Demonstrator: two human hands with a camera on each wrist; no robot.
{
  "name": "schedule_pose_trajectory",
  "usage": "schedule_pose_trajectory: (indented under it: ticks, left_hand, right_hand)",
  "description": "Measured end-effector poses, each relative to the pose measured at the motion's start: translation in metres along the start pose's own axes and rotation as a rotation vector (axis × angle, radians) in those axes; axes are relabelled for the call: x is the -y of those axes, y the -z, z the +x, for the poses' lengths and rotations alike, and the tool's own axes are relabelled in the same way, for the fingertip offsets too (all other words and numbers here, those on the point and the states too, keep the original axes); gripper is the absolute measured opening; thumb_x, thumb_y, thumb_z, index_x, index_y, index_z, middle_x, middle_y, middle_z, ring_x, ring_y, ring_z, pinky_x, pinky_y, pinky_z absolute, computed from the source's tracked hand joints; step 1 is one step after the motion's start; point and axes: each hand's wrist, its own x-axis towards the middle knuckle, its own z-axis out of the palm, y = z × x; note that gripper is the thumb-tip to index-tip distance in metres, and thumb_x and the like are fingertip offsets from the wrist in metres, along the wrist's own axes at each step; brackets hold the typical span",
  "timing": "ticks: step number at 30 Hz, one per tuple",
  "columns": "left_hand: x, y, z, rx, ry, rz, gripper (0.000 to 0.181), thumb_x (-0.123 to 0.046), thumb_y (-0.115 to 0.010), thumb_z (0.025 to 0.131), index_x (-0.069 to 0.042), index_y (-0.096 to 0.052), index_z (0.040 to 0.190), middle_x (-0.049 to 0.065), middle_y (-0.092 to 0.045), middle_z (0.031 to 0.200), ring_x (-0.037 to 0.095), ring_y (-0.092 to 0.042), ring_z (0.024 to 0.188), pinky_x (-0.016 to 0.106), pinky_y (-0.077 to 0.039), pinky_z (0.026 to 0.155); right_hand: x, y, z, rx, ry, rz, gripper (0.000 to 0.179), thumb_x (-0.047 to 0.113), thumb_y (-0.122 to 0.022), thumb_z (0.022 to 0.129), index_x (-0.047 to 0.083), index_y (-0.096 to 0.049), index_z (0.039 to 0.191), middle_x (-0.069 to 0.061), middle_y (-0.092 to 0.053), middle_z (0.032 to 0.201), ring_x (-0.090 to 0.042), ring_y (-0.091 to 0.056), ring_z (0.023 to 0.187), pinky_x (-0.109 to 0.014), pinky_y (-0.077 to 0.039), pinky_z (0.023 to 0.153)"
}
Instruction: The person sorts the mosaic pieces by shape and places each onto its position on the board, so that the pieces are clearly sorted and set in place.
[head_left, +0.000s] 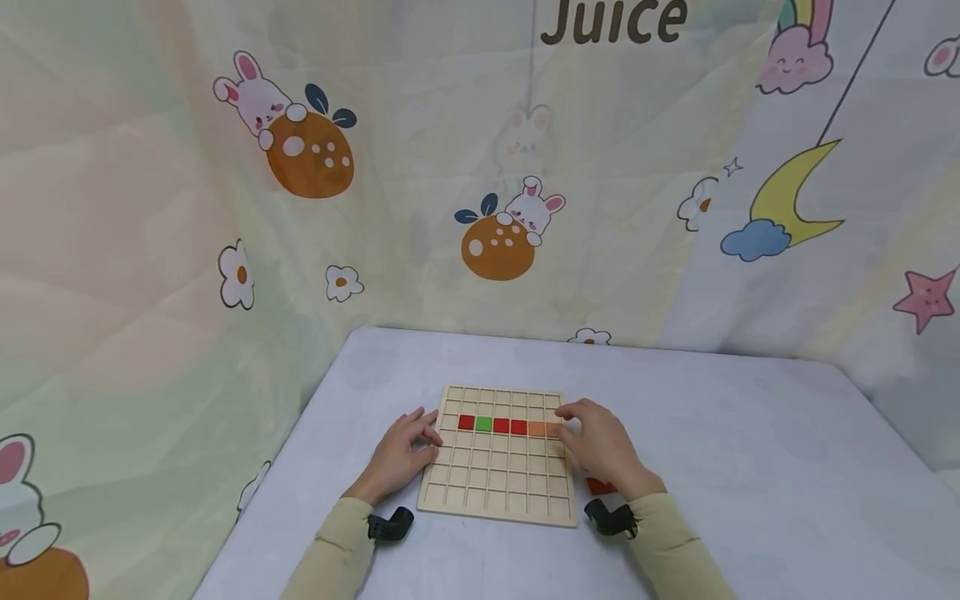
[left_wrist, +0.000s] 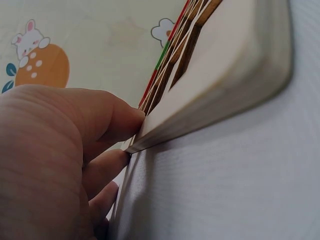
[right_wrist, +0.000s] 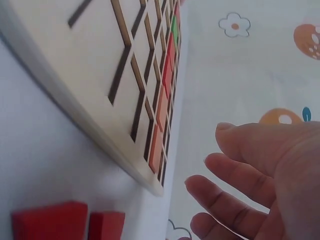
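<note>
A pale wooden grid board (head_left: 497, 493) lies on the table. One row of it holds coloured square tiles: a red tile (head_left: 467, 422), a green tile (head_left: 483, 423), two more red ones, then two orange tiles (head_left: 536, 428) at the right end. My left hand (head_left: 401, 450) holds the board's left edge, thumb on the rim and fingertips against the side, as the left wrist view shows. Over the board's right edge, beside the orange tiles, hovers my right hand (head_left: 603, 437). Its fingers (right_wrist: 232, 172) are loosely bent and apart, with nothing between them.
Red blocks (right_wrist: 50, 222) lie on the table to the right of the board, partly hidden under my right wrist in the head view. The white tabletop (head_left: 765, 475) extends to both sides. A printed cloth (head_left: 420, 150) hangs behind it.
</note>
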Motion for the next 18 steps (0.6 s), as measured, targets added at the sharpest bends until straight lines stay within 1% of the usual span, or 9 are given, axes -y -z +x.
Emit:
schedule_pose_trajectory:
  ticks: [5,10,18]
  left_hand:
    - [0.0,0.001,0.001,0.001,-0.009,-0.001,0.016,-0.012,-0.069,0.084,-0.028,-0.065,0.082,0.0,-0.05,0.146,0.027,-0.026,0.146,0.052,-0.013,0.121]
    - [0.002,0.001,0.002,0.002,-0.021,0.003,0.016,-0.013,-0.07,0.084,-0.028,-0.065,0.082,0.0,-0.05,0.146,0.027,-0.026,0.146,0.051,-0.013,0.121]
    - [0.002,0.001,0.002,0.005,-0.022,0.0,0.017,-0.013,-0.07,0.084,-0.028,-0.064,0.083,-0.001,-0.05,0.146,0.026,-0.026,0.146,0.049,-0.012,0.122]
  right_hand:
    - [-0.009,0.009,0.002,-0.003,-0.026,-0.012,0.03,0.023,-0.071,0.088,0.009,-0.07,0.115,-0.007,-0.067,0.111,-0.028,-0.062,0.102,-0.048,-0.055,0.088]
    - [-0.019,0.018,0.002,0.026,-0.068,-0.02,0.029,0.022,-0.072,0.088,0.008,-0.07,0.113,-0.009,-0.068,0.112,-0.029,-0.061,0.103,-0.049,-0.055,0.089]
    - [-0.037,0.025,0.002,0.062,-0.151,-0.025,0.03,0.02,-0.075,0.085,0.007,-0.069,0.112,-0.011,-0.067,0.108,-0.028,-0.059,0.097,-0.047,-0.056,0.085]
